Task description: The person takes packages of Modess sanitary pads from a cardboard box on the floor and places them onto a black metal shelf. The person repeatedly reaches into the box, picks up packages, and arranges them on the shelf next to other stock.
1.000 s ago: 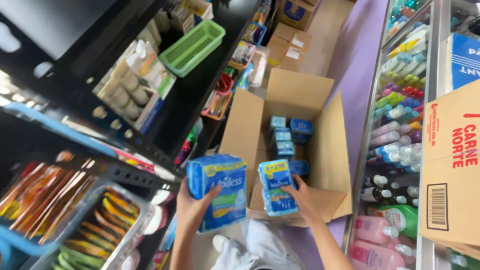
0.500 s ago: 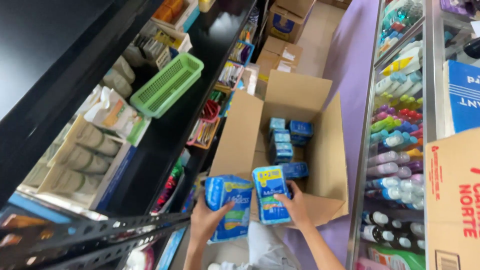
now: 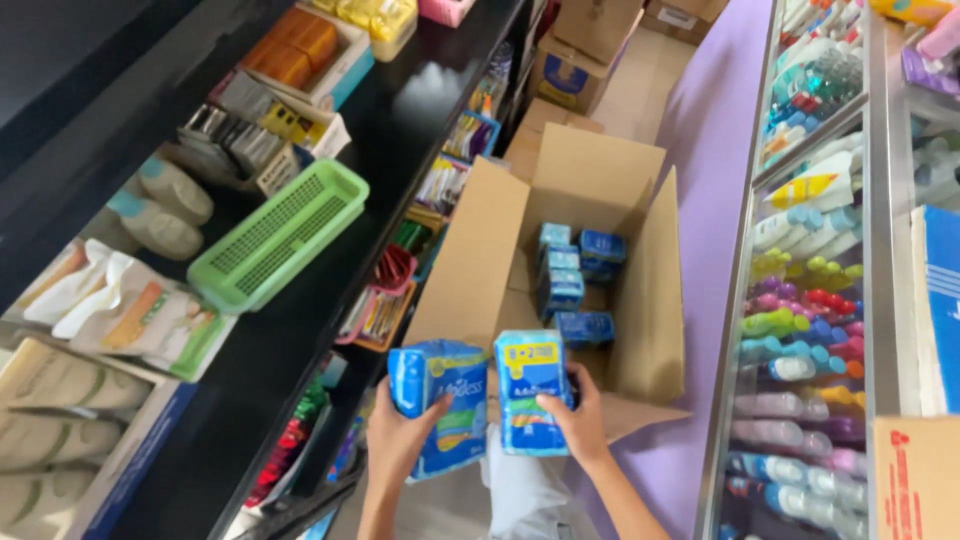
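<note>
While both packs sit upright in front of me, side by side and nearly touching, I log the grips. Left pack [image 3: 442, 405]: blue soft plastic with a green and yellow band, the wider of the two. My left hand [image 3: 398, 436] wraps its lower left edge, thumb across the front, fingers hidden behind; closed on it. Right pack [image 3: 531, 392]: blue, narrower, yellow label at the top. My right hand [image 3: 577, 419] clasps its lower right side, thumb on the front face, fingers curled round the back; closed on it as well.

Both packs are held just above the near flap of the open cardboard box [image 3: 655, 300] that stands on the floor. Inside the box, several small blue packs [image 3: 568, 283] remain, some stacked upright near the middle, one lying flat closer to me.

To my left, black shelving [image 3: 330, 260] carries an empty green plastic basket [image 3: 280, 233], wrapped rolls and pouches. To my right, a glass-fronted shelf [image 3: 745, 300] holds rows of coloured bottles [image 3: 810, 300]. Purple floor [image 3: 705, 120] runs between them, with further cardboard boxes [image 3: 575, 60] beyond.
</note>
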